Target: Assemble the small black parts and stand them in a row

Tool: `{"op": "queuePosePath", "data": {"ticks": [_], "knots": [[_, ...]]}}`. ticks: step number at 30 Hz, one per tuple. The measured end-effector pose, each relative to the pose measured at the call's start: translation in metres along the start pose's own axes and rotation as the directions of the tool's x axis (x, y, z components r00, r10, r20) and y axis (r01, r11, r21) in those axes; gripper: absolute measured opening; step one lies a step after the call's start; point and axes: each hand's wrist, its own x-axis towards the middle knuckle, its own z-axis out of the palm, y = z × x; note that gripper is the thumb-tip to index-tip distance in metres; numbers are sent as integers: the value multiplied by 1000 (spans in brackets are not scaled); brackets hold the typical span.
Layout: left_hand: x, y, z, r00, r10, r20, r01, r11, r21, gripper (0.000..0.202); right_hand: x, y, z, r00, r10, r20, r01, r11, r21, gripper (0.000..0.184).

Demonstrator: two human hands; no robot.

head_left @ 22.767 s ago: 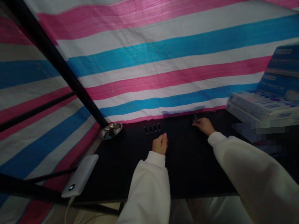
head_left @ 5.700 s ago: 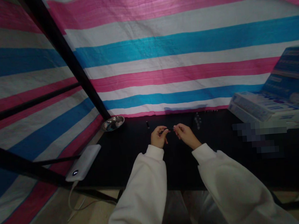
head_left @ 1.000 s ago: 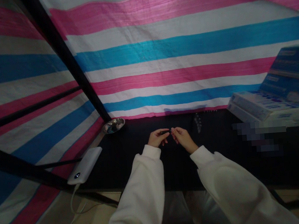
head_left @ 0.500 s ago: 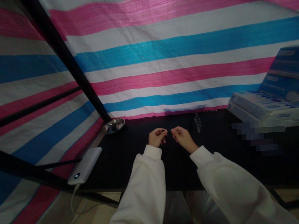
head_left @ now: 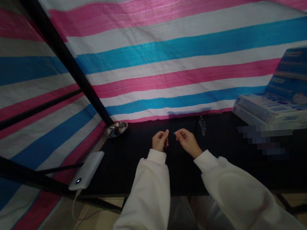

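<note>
My left hand (head_left: 160, 140) is closed in a pinch above the black table (head_left: 144, 171), thumb pointing up and away from me. Facing it across a small gap, my right hand (head_left: 186, 140) pinches a tiny shiny piece (head_left: 174, 133) between thumb and fingertips. The piece is too small and dark to name. Something thin and dark seems to run from it toward the left fingers, but I cannot make out what it is. Just beyond my right hand lies a cluster of small clear pieces (head_left: 202, 126), and a short row of similar small pieces (head_left: 215, 114) sits by the back edge.
A shiny metal bowl (head_left: 116, 129) stands at the back left corner. Nearer on the left lies a white power bank (head_left: 87, 170) with a cable. Blue and white boxes (head_left: 274, 106) are stacked at the right. Striped sheeting (head_left: 172, 78) hangs behind the table.
My left thumb has straightened upward and the left fingers have drawn closer together. The right hand has barely moved, and the small shiny piece at its fingertips shows more clearly.
</note>
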Motion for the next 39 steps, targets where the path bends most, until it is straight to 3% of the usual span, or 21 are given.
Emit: {"op": "queuePosePath", "data": {"ticks": [5,11,17,23,28,31,35,39], "knots": [[2,-3,0,999,-45,4,45,995,-92,37,-6,-11,-5,991,-132,10,130,963,-236,26],[3,-7,-1,996,-85,-29,80,988,-129,38,-8,-10,-7,977,-205,61,214,939,-269,23],[4,-8,-3,996,-69,-47,64,991,-115,38,-8,-4,-5,977,-189,100,210,933,-291,23],[3,-8,-2,998,-41,-42,39,998,-45,40,-10,-5,-5,954,-252,163,297,874,-386,21],[6,-9,-4,989,-38,-143,28,997,-67,37,-10,2,-7,957,-211,200,287,795,-534,14],[9,-12,-6,982,-44,-182,30,996,-82,37,-7,8,-7,974,-170,152,226,819,-528,13],[8,-16,-4,997,-55,-58,54,998,-15,39,-4,10,-6,983,-174,52,180,903,-390,15],[4,-14,-1,974,-83,210,80,997,21,39,-4,6,-4,972,-190,140,221,938,-266,14]]}}
